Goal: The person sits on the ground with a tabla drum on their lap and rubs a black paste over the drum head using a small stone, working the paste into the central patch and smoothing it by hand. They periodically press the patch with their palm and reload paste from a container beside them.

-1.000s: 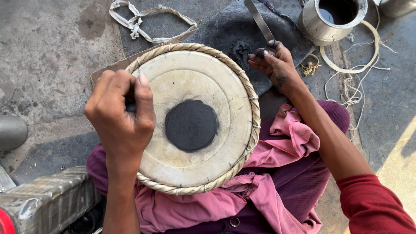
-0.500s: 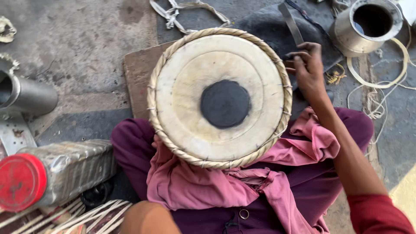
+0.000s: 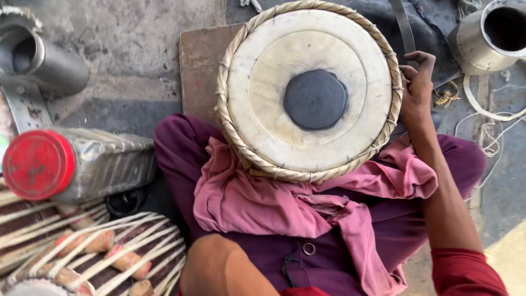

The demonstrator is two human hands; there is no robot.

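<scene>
The tabla drum [image 3: 309, 93] rests on the lap's pink cloth [image 3: 285, 203], skin laced and black spot laid, while the right hand [image 3: 417, 93] curls, fingers bent, against its three-o'clock rim; the left hand is unseen.

Right hand [image 3: 417, 90] extended forward, fingers curled, left forearm bent low, its hand out of view

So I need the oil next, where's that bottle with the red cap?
In the head view the bottle lies on its side at the left edge, beside the person's left knee, just above a strapped drum and below the metal cylinder.
</scene>
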